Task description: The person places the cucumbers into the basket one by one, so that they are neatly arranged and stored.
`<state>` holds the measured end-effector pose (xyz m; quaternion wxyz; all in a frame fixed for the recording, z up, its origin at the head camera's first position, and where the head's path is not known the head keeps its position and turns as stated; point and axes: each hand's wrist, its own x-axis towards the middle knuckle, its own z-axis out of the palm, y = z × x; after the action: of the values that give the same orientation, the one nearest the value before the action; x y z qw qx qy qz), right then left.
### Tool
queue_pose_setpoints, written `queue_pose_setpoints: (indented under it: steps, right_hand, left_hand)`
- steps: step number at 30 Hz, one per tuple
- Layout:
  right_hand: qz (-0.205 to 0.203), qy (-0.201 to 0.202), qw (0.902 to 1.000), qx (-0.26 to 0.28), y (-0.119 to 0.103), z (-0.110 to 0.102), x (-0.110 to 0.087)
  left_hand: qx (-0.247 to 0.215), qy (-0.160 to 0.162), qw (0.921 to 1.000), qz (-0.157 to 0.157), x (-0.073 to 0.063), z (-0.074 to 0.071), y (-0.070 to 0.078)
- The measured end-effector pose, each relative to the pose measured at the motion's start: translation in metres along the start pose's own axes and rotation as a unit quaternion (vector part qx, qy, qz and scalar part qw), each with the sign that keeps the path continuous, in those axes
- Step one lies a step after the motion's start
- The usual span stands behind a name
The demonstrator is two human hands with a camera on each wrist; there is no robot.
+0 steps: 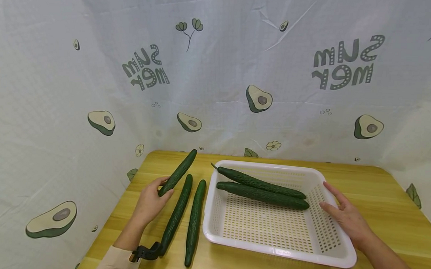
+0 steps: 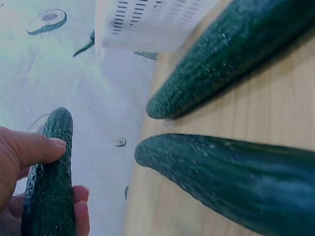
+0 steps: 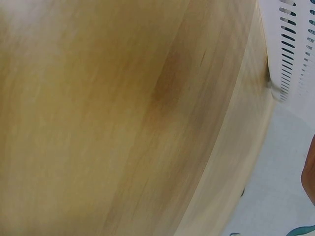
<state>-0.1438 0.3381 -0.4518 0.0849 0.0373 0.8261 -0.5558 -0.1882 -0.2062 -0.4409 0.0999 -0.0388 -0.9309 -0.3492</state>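
Note:
My left hand (image 1: pixel 152 201) holds a dark green cucumber (image 1: pixel 180 171) near its lower end, thumb on one side and fingers on the other. The cucumber slants up and away, raised over the table's left part; in the left wrist view the thumb presses on its bumpy skin. Two more cucumbers lie side by side on the table, one (image 1: pixel 177 216) nearer the hand and one (image 1: pixel 195 225) beside the basket. My right hand (image 1: pixel 351 222) grips the right rim of a white plastic basket (image 1: pixel 247 246), thumb over the inner side. Inside it, two cucumbers (image 1: pixel 263 194) lie across the back.
The wooden table (image 1: pixel 387 204) reaches back to a white cloth (image 1: pixel 217 71) printed with avocados and lettering. A black strap (image 1: pixel 149 251) sits on the left wrist, close to the near end of a table cucumber.

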Motion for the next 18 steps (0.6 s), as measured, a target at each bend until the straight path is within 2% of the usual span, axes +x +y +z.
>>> queue_pose_setpoints:
  steps: [10, 18]
  right_hand:
    - [0.005, 0.002, 1.0000, -0.001, -0.002, 0.000, 0.000]
    - [0.006, 0.000, 1.0000, 0.003, -0.001, -0.001, 0.001]
  left_hand:
    - [-0.023, 0.004, 0.9988, 0.042, -0.002, -0.003, 0.020]
    - [-0.029, 0.008, 0.9950, 0.096, -0.002, -0.003, 0.039]
